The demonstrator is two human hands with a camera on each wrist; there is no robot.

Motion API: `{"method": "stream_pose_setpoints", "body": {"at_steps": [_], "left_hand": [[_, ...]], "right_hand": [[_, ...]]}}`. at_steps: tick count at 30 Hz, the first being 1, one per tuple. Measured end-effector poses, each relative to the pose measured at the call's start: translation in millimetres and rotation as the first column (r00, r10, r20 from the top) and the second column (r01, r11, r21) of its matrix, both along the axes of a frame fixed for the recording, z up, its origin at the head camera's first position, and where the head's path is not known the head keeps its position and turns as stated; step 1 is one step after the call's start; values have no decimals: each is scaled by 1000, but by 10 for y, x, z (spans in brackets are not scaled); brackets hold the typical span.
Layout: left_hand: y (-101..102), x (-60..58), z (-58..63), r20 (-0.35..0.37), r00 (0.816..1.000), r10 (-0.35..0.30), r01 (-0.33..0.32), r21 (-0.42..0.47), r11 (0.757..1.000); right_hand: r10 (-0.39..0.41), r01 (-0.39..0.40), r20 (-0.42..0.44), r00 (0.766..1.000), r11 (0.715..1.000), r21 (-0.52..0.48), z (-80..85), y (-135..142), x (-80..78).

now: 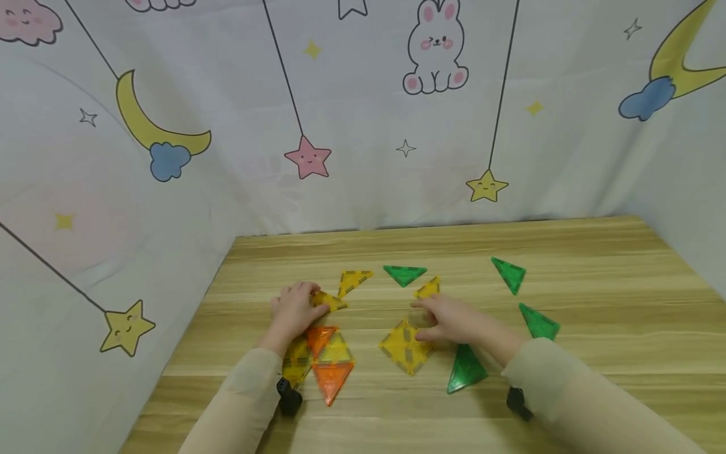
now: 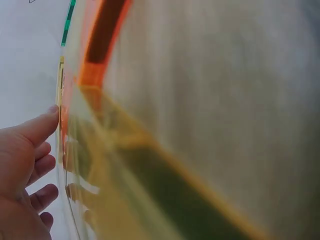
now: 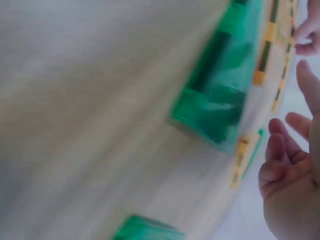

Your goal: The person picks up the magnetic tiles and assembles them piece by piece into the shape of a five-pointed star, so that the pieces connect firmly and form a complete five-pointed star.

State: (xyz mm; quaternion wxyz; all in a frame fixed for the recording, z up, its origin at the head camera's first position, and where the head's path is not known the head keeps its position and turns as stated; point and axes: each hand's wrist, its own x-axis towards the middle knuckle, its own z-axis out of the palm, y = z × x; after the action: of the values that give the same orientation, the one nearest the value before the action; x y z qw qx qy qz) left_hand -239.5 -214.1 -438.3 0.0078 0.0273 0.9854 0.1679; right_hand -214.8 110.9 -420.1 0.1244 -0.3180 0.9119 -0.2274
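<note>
My left hand (image 1: 293,309) is at a see-through yellow triangle tile (image 1: 331,302), its thumb at the near side and its fingers bent over the left part. In the left wrist view the thumb and fingertips are right at the tile edges. My right hand (image 1: 450,320) hovers empty with loosely bent fingers and spread thumb, between a yellow triangle tile (image 1: 428,288) behind it and a yellow square made of triangle tiles (image 1: 403,353), which the thumb overlaps. A large green triangle tile (image 3: 220,100) lies beneath the right forearm.
Orange tiles (image 1: 333,378) and yellow tiles (image 1: 297,364) lie joined beside the left forearm. Another yellow triangle (image 1: 354,279) and a green triangle (image 1: 404,274) lie at the back. Two more green triangles (image 1: 512,275) lie to the right. A printed cloth (image 1: 363,189) hangs behind the wooden table (image 1: 612,284).
</note>
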Motion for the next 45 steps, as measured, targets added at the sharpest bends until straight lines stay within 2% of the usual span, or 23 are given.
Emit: {"method": "stream_pose_setpoints", "body": {"at_steps": [7, 16, 21, 26, 35, 45], "left_hand": [[-27, 25, 2, -1, 1000, -21, 21, 8, 1000], [-78, 38, 32, 4, 999, -38, 38, -16, 999], [-83, 60, 31, 10, 999, -33, 33, -31, 999], [-54, 72, 17, 28, 999, -23, 23, -24, 999], [-16, 49, 21, 3, 1000, -15, 15, -26, 1000], [-15, 53, 20, 23, 1000, -7, 8, -22, 1000]], "right_hand": [[-21, 20, -38, 999, 999, -42, 125, -181, -159], [-36, 36, -22, 999, 999, -5, 130, -394, -341], [-41, 40, -12, 999, 998, -56, 149, -570, -474], [-69, 71, 40, 997, 996, -62, 136, -681, -561], [-103, 119, 146, 984, 987, -109, 62, -742, -669], [-135, 150, 198, 971, 987, -62, 34, -805, -720]]}}
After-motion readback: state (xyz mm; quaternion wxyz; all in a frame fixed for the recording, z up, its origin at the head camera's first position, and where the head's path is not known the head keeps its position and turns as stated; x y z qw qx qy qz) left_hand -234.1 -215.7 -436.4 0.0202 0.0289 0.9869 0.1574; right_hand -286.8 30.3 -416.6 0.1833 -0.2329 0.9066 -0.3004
